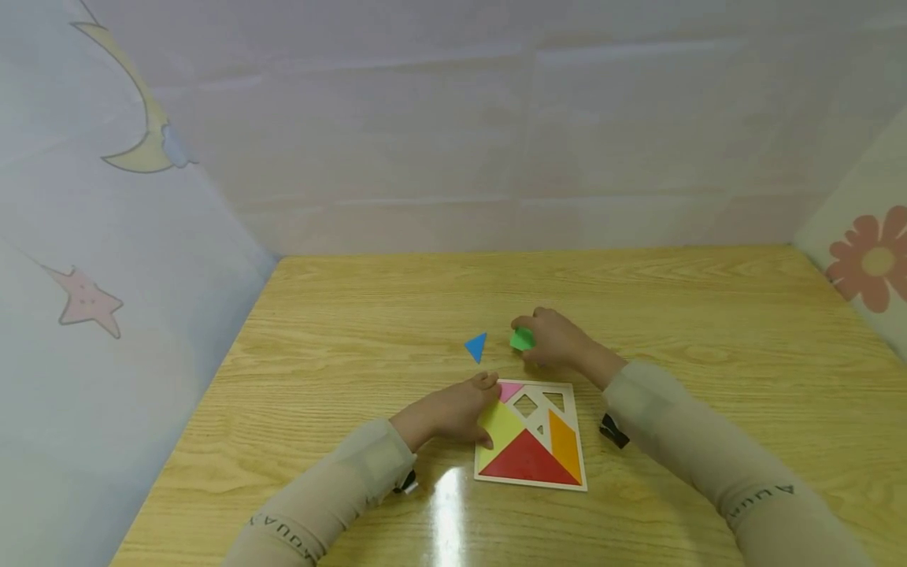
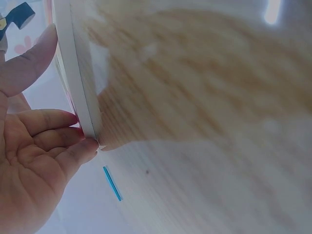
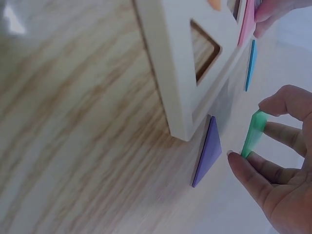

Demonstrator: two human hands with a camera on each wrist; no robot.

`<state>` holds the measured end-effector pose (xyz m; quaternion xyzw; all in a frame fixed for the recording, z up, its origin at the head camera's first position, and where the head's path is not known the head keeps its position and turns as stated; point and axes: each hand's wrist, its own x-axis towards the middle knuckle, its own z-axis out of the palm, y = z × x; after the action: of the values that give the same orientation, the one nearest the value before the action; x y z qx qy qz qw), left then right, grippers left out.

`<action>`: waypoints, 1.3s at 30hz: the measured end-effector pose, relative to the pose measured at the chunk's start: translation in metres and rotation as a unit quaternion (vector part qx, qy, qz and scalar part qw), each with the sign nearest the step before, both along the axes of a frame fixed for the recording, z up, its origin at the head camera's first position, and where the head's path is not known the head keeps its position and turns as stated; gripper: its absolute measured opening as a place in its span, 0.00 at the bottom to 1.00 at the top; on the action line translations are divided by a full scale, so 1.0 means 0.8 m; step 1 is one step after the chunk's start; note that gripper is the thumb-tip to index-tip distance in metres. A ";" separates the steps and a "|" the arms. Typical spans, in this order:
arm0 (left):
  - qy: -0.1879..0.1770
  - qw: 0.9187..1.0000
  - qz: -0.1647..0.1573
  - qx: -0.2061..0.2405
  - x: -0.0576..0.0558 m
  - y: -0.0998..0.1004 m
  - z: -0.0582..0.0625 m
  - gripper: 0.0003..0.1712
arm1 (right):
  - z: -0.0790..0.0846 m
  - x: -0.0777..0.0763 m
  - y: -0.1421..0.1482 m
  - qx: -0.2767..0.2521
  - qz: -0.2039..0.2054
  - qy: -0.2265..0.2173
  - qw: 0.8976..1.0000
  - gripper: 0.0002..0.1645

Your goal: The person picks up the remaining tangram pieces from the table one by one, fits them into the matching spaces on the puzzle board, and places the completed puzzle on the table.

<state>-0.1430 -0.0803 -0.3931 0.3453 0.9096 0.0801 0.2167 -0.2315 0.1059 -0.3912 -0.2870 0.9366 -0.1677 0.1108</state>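
My left hand [image 1: 460,411] rests on the left side of a wooden tangram board [image 1: 544,409], its thumb over the yellow triangle [image 1: 501,429] and its fingertips at the pink piece [image 1: 509,390]. In the left wrist view those fingers touch the board's edge near a corner. My right hand [image 1: 560,339] pinches a green square piece [image 3: 255,132] between thumb and fingers, beyond the board's far edge. Under it on the table lies a purple triangle [image 3: 208,152], which the hand hides in the head view. A blue triangle [image 1: 476,347] lies left of the green piece.
Red [image 1: 530,461] and orange [image 1: 564,447] pieces sit in the board, beside several bare cutouts. The wood-grain table [image 1: 340,339] extends around it. Pale printed cloth walls [image 1: 425,157] stand at the back and both sides.
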 end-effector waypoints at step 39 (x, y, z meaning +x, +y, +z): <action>0.002 1.000 0.002 0.002 0.001 0.000 0.000 0.45 | -0.009 0.048 0.007 0.021 0.024 -0.004 0.999 0.26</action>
<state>-0.1422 -0.0806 -0.3935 0.3441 0.9105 0.0813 0.2145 -0.1930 0.1112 -0.3987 -0.3066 0.9321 -0.1469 0.1249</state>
